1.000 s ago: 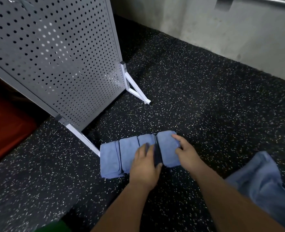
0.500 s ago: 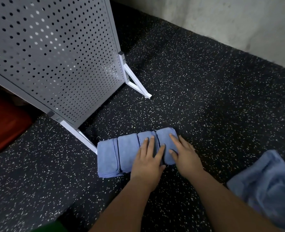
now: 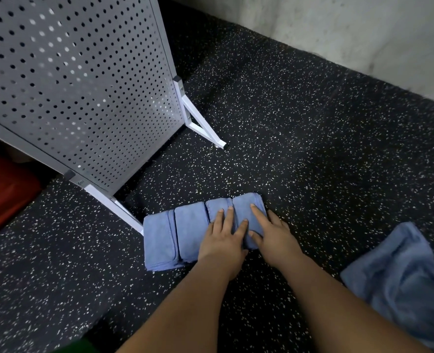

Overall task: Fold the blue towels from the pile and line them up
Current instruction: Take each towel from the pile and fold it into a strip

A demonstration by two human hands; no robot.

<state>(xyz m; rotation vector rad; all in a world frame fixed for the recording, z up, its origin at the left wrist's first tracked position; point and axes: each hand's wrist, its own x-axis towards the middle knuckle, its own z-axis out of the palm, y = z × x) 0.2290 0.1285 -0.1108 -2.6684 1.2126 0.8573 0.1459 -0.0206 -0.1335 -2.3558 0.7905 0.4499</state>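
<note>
The newest folded towel (image 3: 246, 207) lies at the right end of a row of folded blue towels (image 3: 190, 230) on the speckled rubber floor (image 3: 312, 149), edge to edge with its neighbour. The right hand (image 3: 274, 238) lies flat on it, fingers straight and grasping nothing. The left hand (image 3: 223, 240) presses flat across the seam with the third towel (image 3: 215, 206), likewise unclenched.

A sideways shove from either palm could rumple the soft layers or skew the row. The left end sits just beside the near white foot (image 3: 114, 202) of the pegboard panel (image 3: 78, 85), so pushing leftward would likely bunch it there.

Count: four folded towels, two hands, and one loose pile (image 3: 399, 273) at near right, its number of towels unclear. The one panel shows two feet.
</note>
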